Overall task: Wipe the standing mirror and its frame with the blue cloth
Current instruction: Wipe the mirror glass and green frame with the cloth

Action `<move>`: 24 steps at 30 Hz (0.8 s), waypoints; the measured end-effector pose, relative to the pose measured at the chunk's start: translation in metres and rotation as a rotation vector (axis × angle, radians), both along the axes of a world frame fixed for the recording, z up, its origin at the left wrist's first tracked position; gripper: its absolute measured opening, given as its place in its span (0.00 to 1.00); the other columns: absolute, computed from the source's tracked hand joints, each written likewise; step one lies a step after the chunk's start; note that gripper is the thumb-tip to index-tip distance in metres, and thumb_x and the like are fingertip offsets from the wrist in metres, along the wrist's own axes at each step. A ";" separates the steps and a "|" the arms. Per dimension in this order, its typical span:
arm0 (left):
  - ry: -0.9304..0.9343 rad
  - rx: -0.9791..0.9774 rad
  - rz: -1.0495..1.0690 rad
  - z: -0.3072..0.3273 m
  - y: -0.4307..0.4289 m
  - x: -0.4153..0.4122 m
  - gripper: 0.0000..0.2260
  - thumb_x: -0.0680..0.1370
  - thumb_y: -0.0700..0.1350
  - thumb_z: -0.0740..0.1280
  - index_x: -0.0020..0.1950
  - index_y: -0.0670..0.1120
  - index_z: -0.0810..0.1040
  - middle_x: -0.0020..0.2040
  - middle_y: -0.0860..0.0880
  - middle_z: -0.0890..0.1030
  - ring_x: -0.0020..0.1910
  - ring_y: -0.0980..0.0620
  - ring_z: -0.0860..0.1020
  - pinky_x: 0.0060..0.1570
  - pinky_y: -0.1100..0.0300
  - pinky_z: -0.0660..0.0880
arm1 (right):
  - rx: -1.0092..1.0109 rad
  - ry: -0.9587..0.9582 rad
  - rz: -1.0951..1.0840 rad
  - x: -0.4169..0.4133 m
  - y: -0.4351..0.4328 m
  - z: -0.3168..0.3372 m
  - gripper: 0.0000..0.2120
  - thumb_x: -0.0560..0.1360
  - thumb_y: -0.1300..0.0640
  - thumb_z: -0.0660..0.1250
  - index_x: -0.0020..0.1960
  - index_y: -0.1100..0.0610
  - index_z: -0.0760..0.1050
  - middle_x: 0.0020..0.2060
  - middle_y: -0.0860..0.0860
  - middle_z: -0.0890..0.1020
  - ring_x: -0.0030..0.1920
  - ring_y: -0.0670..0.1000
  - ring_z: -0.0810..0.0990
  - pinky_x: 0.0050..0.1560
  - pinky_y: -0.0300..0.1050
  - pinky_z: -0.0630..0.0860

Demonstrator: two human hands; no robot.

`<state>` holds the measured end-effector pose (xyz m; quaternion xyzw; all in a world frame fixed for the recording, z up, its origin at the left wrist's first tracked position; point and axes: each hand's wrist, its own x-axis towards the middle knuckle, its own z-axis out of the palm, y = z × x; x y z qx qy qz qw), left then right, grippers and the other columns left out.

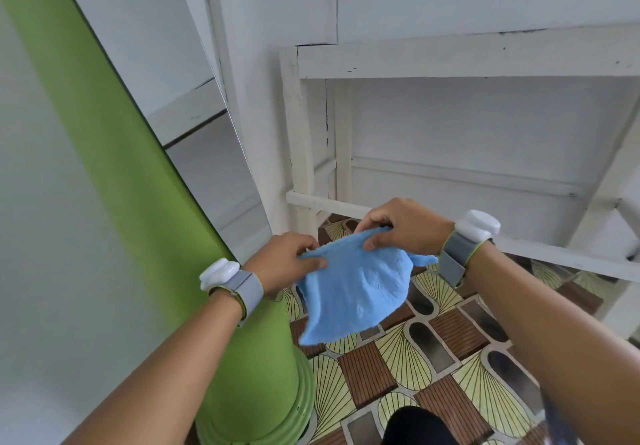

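Both hands are holding the soft, fluffy light-blue microfibre cloth up in the air, over the floor and just right of the mirror. The left hand is pinching the cloth's upper left edge between thumb and curled fingers, and the right hand is gripping the upper right edge the same way, with a small corner poking out past its palm. Held like this along one side, the cloth is hanging slack and rumpled below the hands, which looks like spreading or refolding it to get a usable face for wiping.

The tall standing mirror with its smooth, matte green frame is leaning away on the left, its glass panel reflecting white boards; the frame is widening near the bottom into a ribbed, glossy green base. The cloth is not touching either glass or frame, so the wiping itself seems not to be under way at this moment.

Behind stands a rough, white-painted wooden rack with chipped paint, and underfoot lies patterned vinyl flooring in brown, yellow-green and grey shapes. Each wrist is wearing a white plastic device on a grey strap.
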<state>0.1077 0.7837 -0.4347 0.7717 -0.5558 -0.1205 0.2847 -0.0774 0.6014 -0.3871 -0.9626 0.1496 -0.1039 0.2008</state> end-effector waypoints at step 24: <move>1.074 -0.146 0.261 -0.048 -0.007 -0.008 0.20 0.79 0.62 0.64 0.50 0.46 0.84 0.44 0.45 0.84 0.47 0.45 0.80 0.49 0.52 0.76 | 1.172 -0.393 -0.088 0.011 0.014 -0.060 0.13 0.84 0.64 0.58 0.65 0.62 0.77 0.53 0.56 0.84 0.54 0.56 0.83 0.52 0.49 0.79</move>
